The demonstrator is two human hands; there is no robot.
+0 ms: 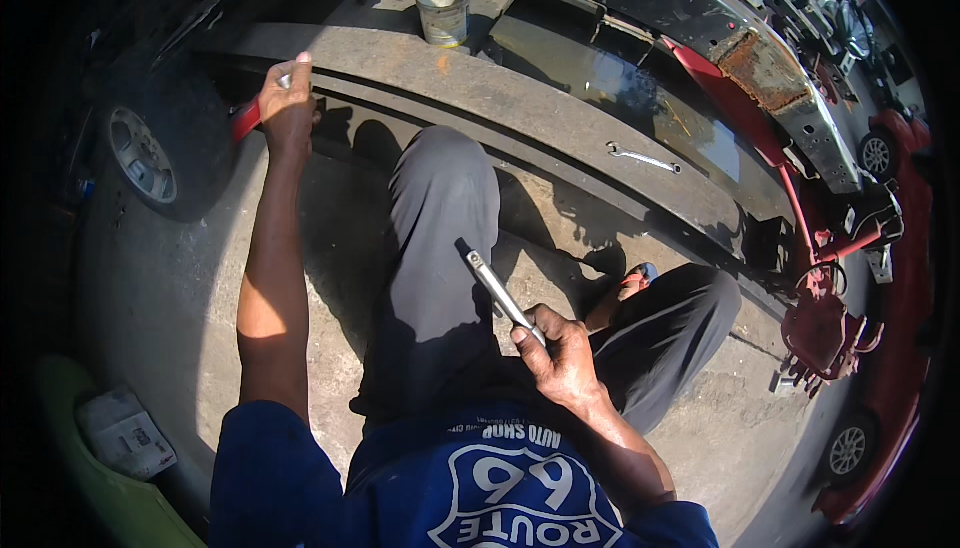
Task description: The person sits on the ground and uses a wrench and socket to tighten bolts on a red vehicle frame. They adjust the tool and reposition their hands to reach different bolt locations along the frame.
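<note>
- Right hand (567,356): fingers clenched around a straight, silver metal bar tool (502,298). The tool slants far-left over the lap; its dark tip is visible, its near end is concealed by the grip.
- Left hand (288,113): extended far-left near a long, grey, flat-topped beam (370,52); fingers curled around a small silver metal piece (285,81), most of which is hidden.
- A flat, bright-red piece (246,121) projects left of the left hand; whether it joins the silver metal piece cannot be determined.
- A slender, silver metal wrench (648,159) lies fully exposed on the beam, toward the right.
- A round, grey, stained bucket (444,20) stands beyond the beam; its contents are hard to make out.
- Far left, deep shadow obscures the tyre around a silver, spoked wheel (142,155).
- Near left, the dark lens rim cuts off a green, curved surface (105,483).
</note>
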